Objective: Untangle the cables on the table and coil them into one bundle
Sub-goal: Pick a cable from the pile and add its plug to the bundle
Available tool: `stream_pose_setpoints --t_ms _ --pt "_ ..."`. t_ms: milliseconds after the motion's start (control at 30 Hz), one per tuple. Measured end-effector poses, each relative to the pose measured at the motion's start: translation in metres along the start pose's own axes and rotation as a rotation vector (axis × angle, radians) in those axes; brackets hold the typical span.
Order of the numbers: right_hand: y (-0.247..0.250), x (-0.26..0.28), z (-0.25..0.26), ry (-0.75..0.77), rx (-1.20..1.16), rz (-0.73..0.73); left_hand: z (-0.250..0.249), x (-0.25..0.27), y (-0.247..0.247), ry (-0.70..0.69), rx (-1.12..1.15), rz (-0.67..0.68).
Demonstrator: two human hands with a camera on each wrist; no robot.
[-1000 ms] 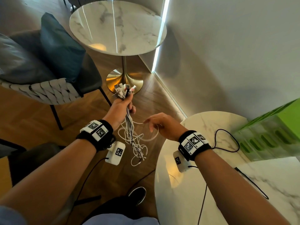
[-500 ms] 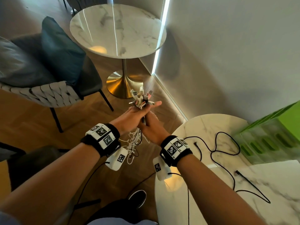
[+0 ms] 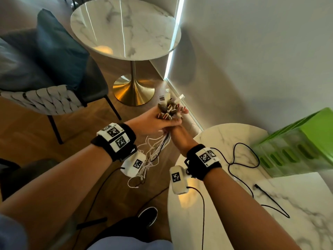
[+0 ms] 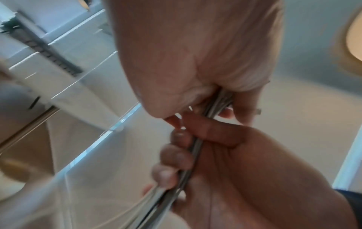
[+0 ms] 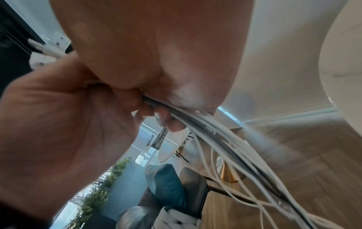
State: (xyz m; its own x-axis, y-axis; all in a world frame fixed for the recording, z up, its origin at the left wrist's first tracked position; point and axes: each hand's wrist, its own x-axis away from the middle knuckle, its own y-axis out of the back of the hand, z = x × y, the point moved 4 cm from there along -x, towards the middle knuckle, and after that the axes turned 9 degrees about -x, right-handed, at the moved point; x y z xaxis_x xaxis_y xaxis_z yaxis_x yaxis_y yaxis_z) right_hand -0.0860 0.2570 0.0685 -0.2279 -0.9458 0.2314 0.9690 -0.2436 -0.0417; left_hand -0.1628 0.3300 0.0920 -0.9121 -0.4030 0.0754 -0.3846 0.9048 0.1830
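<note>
The right hand (image 3: 177, 135) has come off the loose loops and now clamps the cables (image 3: 158, 147) just below the left hand (image 3: 153, 121) (both fists closed), held beyond the table (image 3: 225, 134) edge, ready for coiling.

No readable text, brand or number showing anywhere, wristbands (image 3: 115, 137) bearing only black-and-white square marker patterns

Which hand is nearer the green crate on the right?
Right. The right hand, gripping the cables, is on the green crate's side; the left hand is beyond it.
</note>
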Motion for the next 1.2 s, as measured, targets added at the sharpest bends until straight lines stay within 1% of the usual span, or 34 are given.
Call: stream_pose_setpoints --t_ms 67,100,167,267,300,333,367,400,433,467,500,533,567,600,633,667,700,733,800,833,867,933,967,1033,1100,1167,1200 --pt "0.007 0.005 0.001 -0.018 -0.113 0.026 0.014 0.006 -0.001 0.011 0.144 0.015" --pt "0.010 0.007 0.001 -0.023 -0.196 0.027 0.022 0.008 -0.003 0.017 0.167 0.061" --pt "0.016 0.013 0.003 -0.027 -0.338 -0.010 0.044 0.010 -0.015 0.066 0.079 0.175" --pt "0.019 0.023 0.013 -0.035 -0.566 -0.015 0.068 0.011 -0.044 0.261 -0.128 0.371" --pt "0.019 0.027 0.019 -0.039 -0.633 0.004 0.075 0.009 -0.052 0.279 -0.149 0.420" --pt "0.018 0.031 0.026 -0.036 -0.679 0.026 0.077 0.005 -0.055 0.244 -0.190 0.420" --pt "0.020 0.033 0.030 -0.028 -0.698 0.036 0.078 -0.001 -0.050 0.169 -0.249 0.353" --pt "0.021 0.034 0.034 -0.010 -0.700 0.037 0.080 -0.008 -0.038 0.102 -0.329 0.201" --pt "0.022 0.035 0.037 0.024 -0.677 0.039 0.079 -0.014 -0.021 0.043 -0.427 -0.038" --pt "0.022 0.037 0.040 0.058 -0.634 0.044 0.078 -0.019 -0.002 -0.016 -0.491 -0.306" --pt "0.019 0.040 0.042 0.087 -0.584 0.053 0.077 -0.021 0.015 -0.066 -0.501 -0.542" --pt "0.015 0.042 0.042 0.107 -0.532 0.068 0.073 -0.022 0.027 -0.079 -0.441 -0.696" --pt "0.011 0.044 0.043 0.121 -0.480 0.069 0.074 -0.024 0.034 -0.070 -0.357 -0.765" --pt "0.009 0.046 0.044 0.140 -0.448 0.052 0.076 -0.027 0.034 -0.023 -0.291 -0.766" --pt "0.008 0.047 0.047 0.154 -0.450 0.027 0.086 -0.034 0.030 0.045 -0.293 -0.718" --pt "0.009 0.048 0.051 0.154 -0.494 0.008 0.096 -0.039 0.022 0.118 -0.339 -0.610" --pt "0.013 0.048 0.055 0.148 -0.555 -0.004 0.109 -0.042 0.011 0.179 -0.365 -0.460" --pt "0.018 0.047 0.058 0.145 -0.608 -0.024 0.118 -0.041 -0.004 0.222 -0.332 -0.276" --pt "0.034 0.047 0.063 0.129 -0.660 -0.109 0.131 -0.029 -0.039 0.258 -0.168 0.056" --pt "0.042 0.048 0.061 0.106 -0.667 -0.157 0.132 -0.018 -0.053 0.271 -0.149 0.172" --pt "0.050 0.050 0.058 0.080 -0.667 -0.201 0.131 -0.007 -0.064 0.285 -0.185 0.257" --pt "0.059 0.055 0.053 0.051 -0.636 -0.260 0.137 0.009 -0.078 0.270 -0.278 0.356" --pt "0.063 0.058 0.049 0.044 -0.612 -0.283 0.141 0.012 -0.081 0.255 -0.331 0.375" --pt "0.067 0.063 0.043 0.020 -0.568 -0.317 0.146 0.016 -0.078 0.255 -0.412 0.361" --pt "0.074 0.068 0.039 0.016 -0.548 -0.330 0.146 0.022 -0.072 0.291 -0.426 0.401" --pt "0.081 0.075 0.034 0.012 -0.526 -0.339 0.137 0.029 -0.073 0.296 -0.417 0.485" --pt "0.084 0.078 0.031 0.007 -0.511 -0.342 0.131 0.031 -0.073 0.291 -0.405 0.497"
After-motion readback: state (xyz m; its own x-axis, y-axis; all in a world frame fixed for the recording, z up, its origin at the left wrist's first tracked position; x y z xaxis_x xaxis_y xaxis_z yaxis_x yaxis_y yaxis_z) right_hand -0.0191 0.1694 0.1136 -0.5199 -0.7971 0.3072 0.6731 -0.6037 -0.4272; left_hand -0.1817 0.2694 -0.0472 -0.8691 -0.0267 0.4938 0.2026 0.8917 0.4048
